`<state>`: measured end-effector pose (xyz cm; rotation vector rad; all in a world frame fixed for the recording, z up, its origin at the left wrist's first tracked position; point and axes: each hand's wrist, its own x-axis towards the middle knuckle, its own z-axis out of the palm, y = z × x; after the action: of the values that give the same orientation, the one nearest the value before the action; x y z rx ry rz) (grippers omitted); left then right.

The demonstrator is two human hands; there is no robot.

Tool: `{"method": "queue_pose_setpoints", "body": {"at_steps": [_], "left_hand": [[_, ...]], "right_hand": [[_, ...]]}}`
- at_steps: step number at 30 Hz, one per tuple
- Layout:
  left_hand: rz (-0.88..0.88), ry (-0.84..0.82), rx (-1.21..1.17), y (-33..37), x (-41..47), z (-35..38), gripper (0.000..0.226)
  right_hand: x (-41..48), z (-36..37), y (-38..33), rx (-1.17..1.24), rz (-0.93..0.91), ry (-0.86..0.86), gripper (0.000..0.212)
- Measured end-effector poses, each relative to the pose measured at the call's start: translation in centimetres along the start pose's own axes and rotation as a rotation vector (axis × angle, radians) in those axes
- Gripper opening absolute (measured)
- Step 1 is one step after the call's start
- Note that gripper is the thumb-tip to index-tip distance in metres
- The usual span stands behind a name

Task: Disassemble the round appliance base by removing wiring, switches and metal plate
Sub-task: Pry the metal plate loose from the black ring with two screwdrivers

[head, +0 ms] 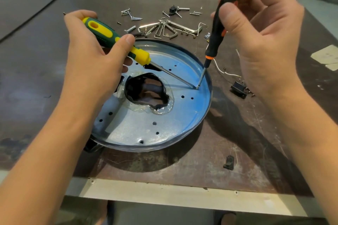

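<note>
Head view: the base (128,129) lies mid-table between both hands. The left hand (95,56) grips a yellow screwdriver (109,36), shaft slanting right. The right hand (256,29) pinches a near-upright black screwdriver (216,29). Both tips meet inside the base's right rim.

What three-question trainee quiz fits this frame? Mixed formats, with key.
1. Which tool does the left hand grip? A) green-and-yellow screwdriver B) hex key set C) white wire
2. True or false: the black switch lies inside the round metal base.
3. Fill in: the black-and-orange screwdriver, held by the right hand, touches the base near its ____ rim.
Key: 1 A. 2 False; the black switch lies on the table, right of the base. 3 right.
</note>
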<state>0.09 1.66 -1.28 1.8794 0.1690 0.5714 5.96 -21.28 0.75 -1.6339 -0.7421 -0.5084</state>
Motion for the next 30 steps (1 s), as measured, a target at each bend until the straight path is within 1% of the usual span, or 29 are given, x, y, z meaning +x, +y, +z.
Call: {"method": "queue_pose_setpoints", "body": {"at_steps": [3, 4, 6, 9, 12, 15, 17, 18, 21, 24, 26, 28, 30], "left_hand": [[-0.001, 0.002, 0.006, 0.1, -0.03, -0.04, 0.043], [-0.001, 0.003, 0.007, 0.11, -0.04, -0.05, 0.043], [0.001, 0.001, 0.007, 0.1, -0.07, -0.06, 0.043], [-0.003, 0.002, 0.003, 0.06, -0.08, -0.08, 0.043], [-0.007, 0.0, -0.005, 0.06, -0.06, -0.13, 0.044], [-0.005, 0.003, 0.002, 0.03, -0.04, -0.11, 0.044], [-0.004, 0.004, 0.004, 0.03, -0.03, -0.07, 0.044], [-0.006, 0.004, 0.003, 0.05, -0.03, -0.06, 0.044], [-0.011, 0.005, 0.006, 0.15, -0.02, -0.05, 0.043], [-0.013, 0.005, 0.007, 0.25, -0.06, 0.0, 0.042], [-0.013, 0.005, 0.01, 0.29, -0.09, 0.01, 0.042], [-0.016, 0.005, 0.008, 0.29, -0.09, 0.01, 0.042], [-0.016, 0.001, 0.002, 0.24, -0.06, 0.0, 0.043]], "right_hand": [[-0.06, 0.11, 0.0, 0.107, 0.059, 0.023, 0.029], [-0.12, 0.19, -0.05, 0.114, 0.063, 0.028, 0.025], [-0.14, 0.37, -0.18, 0.044, 0.032, 0.039, 0.019], [0.03, 0.23, -0.03, -0.014, -0.021, 0.039, 0.026], [-0.08, 0.04, 0.24, 0.059, -0.003, 0.004, 0.034], [-0.17, 0.13, 0.06, 0.127, 0.048, 0.012, 0.027], [-0.07, 0.25, -0.18, 0.071, 0.029, 0.04, 0.017], [0.03, 0.24, -0.28, 0.032, 0.009, 0.052, 0.016], [0.22, -0.07, -0.02, 0.017, -0.013, 0.047, 0.024], [0.16, -0.32, 0.22, 0.114, 0.042, 0.041, 0.029], [0.07, -0.11, 0.12, 0.126, 0.054, 0.037, 0.025], [0.08, 0.17, -0.04, 0.077, 0.019, 0.032, 0.019], [0.18, 0.11, 0.03, 0.022, -0.024, 0.025, 0.023]]}}
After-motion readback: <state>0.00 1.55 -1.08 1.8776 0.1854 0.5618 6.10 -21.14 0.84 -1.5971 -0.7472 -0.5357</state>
